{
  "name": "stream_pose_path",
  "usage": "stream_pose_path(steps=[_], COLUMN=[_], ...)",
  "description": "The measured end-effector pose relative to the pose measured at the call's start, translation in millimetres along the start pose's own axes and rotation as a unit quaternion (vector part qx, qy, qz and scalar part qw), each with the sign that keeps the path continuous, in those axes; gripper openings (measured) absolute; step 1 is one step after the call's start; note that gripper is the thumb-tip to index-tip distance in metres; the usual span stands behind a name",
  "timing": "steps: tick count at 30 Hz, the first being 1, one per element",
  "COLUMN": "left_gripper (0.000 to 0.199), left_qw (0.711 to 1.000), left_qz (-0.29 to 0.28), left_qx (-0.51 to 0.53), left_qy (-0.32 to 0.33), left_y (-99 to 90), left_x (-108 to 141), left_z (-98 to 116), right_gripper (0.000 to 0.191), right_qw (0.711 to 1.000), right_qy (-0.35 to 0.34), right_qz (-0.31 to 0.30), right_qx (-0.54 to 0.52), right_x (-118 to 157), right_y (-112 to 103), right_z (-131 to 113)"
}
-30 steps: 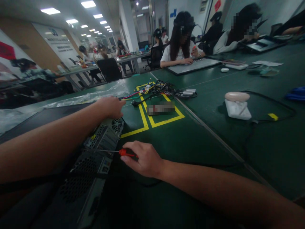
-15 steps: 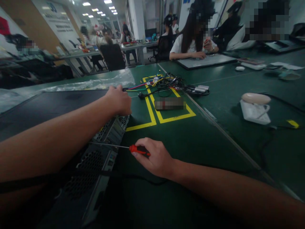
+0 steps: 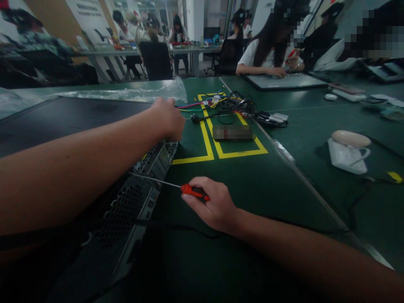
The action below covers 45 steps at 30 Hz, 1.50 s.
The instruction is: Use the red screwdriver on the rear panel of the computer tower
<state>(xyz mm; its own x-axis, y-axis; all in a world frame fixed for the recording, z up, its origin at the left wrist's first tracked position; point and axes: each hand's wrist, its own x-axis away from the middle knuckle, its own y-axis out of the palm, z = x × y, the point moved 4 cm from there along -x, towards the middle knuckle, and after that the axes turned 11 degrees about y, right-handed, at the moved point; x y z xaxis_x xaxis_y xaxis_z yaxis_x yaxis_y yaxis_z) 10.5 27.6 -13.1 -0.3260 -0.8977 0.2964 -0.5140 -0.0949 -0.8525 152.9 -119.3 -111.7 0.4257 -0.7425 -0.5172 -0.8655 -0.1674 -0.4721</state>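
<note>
Screwdriver (image 3: 194,191) sits grasped in the right hand (image 3: 217,204), its shaft reaching to the vented panel of the computer case (image 3: 126,202) on the green table (image 3: 284,185). The left hand (image 3: 168,120) is at the case's far corner, fingers hidden; I can't tell whether it grips. That forearm blocks part of the case, and a black cable (image 3: 176,226) crosses before it. Beyond are tangled cables (image 3: 236,103), clear plastic (image 3: 167,90) and yellow tape (image 3: 243,155).
</note>
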Motion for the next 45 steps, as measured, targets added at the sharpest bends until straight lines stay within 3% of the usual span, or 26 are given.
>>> stream_pose_path(steps=[8, 13, 19, 24, 28, 37, 45], left_gripper=[0.043, 0.052, 0.042, 0.051, 0.047, 0.052, 0.049], left_qw=[0.999, 0.997, 0.999, 0.997, 0.999, 0.994, 0.998], left_qz=[-0.012, -0.001, 0.002, -0.003, 0.011, -0.004, 0.004], left_qx=[-0.045, -0.075, -0.032, -0.073, -0.045, -0.1, -0.061], left_qy=[0.004, 0.028, 0.009, 0.023, 0.017, 0.03, 0.016], left_y=[-1.5, -4.9, -4.3, -1.3, -1.7, -2.8, -2.4], left_x=[1.8, 6.7, 6.2, 4.0, 4.5, 6.5, 5.4], left_z=[2.2, 5.6, 5.6, 4.4, 3.7, 5.5, 4.8], right_gripper=[0.023, 0.026, 0.024, 0.019, 0.016, 0.015, 0.015], right_qw=[1.0, 1.0, 1.0, 1.0, 1.0, 1.0, 1.0], right_qy=[-0.004, 0.0, -0.002, -0.01, -0.002, -0.003, 0.004], right_qz=[-0.011, -0.02, -0.015, -0.006, -0.015, -0.011, -0.007], right_qx=[0.02, 0.019, -0.012, -0.021, -0.023, -0.019, -0.017], right_x=[-1.0, -2.2, -1.7, -1.4, -1.8, -1.5, -1.1], right_y=[-0.2, 1.9, 1.9, 2.0, 2.3, 2.8, 3.4], right_z=[-2.3, -4.2, -4.7, -4.8, -4.1, -3.6, -2.6])
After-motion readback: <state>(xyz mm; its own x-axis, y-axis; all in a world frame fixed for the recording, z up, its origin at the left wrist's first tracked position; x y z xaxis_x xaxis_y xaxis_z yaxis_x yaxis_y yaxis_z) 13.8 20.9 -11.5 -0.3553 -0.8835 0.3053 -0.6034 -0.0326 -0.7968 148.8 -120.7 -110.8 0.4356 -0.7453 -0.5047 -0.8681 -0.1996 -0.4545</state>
